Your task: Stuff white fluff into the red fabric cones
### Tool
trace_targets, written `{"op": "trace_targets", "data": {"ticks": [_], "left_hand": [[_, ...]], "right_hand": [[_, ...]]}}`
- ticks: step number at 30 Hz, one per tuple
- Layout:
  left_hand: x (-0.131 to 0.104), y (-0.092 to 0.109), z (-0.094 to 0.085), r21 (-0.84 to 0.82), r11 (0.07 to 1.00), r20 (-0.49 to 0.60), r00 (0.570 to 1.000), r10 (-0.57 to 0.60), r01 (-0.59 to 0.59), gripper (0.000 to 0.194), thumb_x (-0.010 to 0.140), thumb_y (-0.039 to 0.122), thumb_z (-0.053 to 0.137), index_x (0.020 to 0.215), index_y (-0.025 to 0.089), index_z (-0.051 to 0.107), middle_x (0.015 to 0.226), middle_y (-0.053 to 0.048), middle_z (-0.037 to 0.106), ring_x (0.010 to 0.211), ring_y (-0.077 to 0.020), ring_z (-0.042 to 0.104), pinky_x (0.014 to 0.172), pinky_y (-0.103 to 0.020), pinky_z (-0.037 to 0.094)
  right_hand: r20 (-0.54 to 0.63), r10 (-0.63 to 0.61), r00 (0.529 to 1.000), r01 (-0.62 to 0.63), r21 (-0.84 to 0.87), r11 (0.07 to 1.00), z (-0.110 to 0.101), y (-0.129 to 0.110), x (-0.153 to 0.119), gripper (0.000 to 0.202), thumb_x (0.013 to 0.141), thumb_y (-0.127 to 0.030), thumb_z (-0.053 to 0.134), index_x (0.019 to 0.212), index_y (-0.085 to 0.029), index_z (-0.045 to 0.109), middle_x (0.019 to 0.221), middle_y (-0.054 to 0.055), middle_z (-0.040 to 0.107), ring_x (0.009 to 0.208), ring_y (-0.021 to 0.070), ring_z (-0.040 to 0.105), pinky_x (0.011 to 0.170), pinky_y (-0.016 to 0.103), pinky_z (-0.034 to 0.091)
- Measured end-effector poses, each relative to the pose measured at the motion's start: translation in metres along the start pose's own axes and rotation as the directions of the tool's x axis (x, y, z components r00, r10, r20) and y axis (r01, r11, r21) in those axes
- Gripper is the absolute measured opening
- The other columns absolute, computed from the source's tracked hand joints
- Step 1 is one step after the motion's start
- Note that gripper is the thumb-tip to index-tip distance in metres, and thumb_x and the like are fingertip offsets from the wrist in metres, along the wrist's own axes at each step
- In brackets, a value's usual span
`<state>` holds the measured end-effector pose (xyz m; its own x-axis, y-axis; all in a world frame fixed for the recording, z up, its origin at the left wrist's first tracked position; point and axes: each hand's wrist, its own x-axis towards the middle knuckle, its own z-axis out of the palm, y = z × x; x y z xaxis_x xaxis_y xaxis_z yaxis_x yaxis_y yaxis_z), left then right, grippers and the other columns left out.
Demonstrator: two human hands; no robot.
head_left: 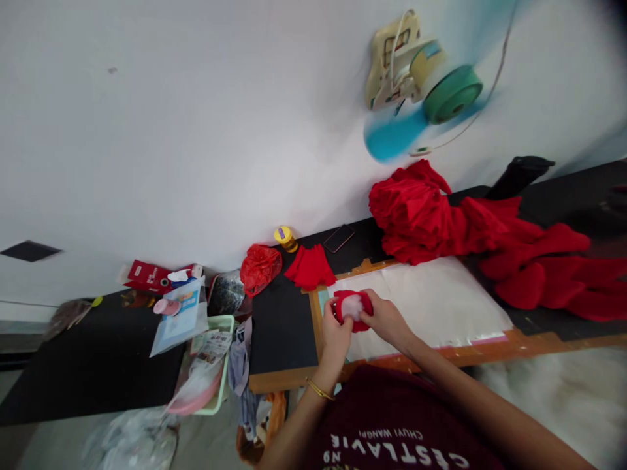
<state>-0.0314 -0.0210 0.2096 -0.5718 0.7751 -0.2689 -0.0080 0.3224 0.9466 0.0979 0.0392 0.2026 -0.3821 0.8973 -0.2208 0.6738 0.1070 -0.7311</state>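
Over white sheet [435,303] | left fingers [330,309], right fingers [374,300] clamped on rounded red cloth [361,325] | white fluff [351,306]

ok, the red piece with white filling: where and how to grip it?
I'd pinch the red piece by its edge, coming from left and right, as the left hand and right hand do. It looks soft, and the white filling shows at its middle, so side grips should leave that uncovered.

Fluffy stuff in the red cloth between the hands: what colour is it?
The fluffy stuff is white, best seen in the head view.
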Motion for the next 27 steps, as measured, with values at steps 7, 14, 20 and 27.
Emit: {"op": "trace_targets", "data": {"ticks": [7,14,20,27], "left_hand": [[0.002,-0.003,-0.007,-0.033,0.999,-0.018,0.999,-0.026,0.026,0.047,0.058,0.006,0.066,0.102,0.019,0.062,0.091,-0.002,0.065,0.074,-0.0167,0.060,0.075,-0.028,0.047],[-0.011,0.011,0.003,-0.074,0.997,0.093,0.996,-0.010,0.017,0.047,0.063,0.007,0.067,0.108,0.019,0.062,0.099,-0.006,0.068,0.092,-0.0220,0.062,0.090,-0.032,0.045],[-0.009,0.008,0.002,0.076,0.996,0.017,0.999,0.044,-0.045,0.048,0.061,0.004,0.066,0.107,0.020,0.065,0.095,-0.005,0.068,0.089,-0.0228,0.062,0.088,-0.031,0.044],[-0.006,0.003,-0.006,0.183,0.975,0.053,0.992,0.114,-0.122,0.052,0.066,0.006,0.064,0.116,0.020,0.060,0.085,-0.002,0.065,0.078,-0.0196,0.061,0.078,-0.029,0.046]], "right_hand": [[0.078,-0.039,0.996,0.032,0.085,0.996,-0.006,0.012,-0.001,0.046,0.078,-0.016,0.055,0.125,-0.019,0.050,0.088,0.004,0.072,0.069,0.0167,0.064,0.061,0.024,0.040],[0.041,-0.096,0.995,0.082,0.261,0.962,-0.006,0.012,-0.001,0.043,0.074,-0.021,0.055,0.116,-0.018,0.054,0.094,0.005,0.072,0.078,0.0196,0.068,0.072,0.030,0.050],[0.005,-0.069,0.998,0.065,0.270,0.961,-0.001,0.011,-0.004,0.033,0.072,-0.022,0.052,0.106,-0.021,0.055,0.084,0.001,0.069,0.073,0.0193,0.065,0.067,0.029,0.046],[0.130,-0.049,0.990,0.000,0.355,0.935,-0.007,0.017,-0.007,0.051,0.072,-0.023,0.053,0.122,-0.020,0.047,0.086,0.000,0.067,0.063,0.0156,0.060,0.061,0.028,0.046]]}}
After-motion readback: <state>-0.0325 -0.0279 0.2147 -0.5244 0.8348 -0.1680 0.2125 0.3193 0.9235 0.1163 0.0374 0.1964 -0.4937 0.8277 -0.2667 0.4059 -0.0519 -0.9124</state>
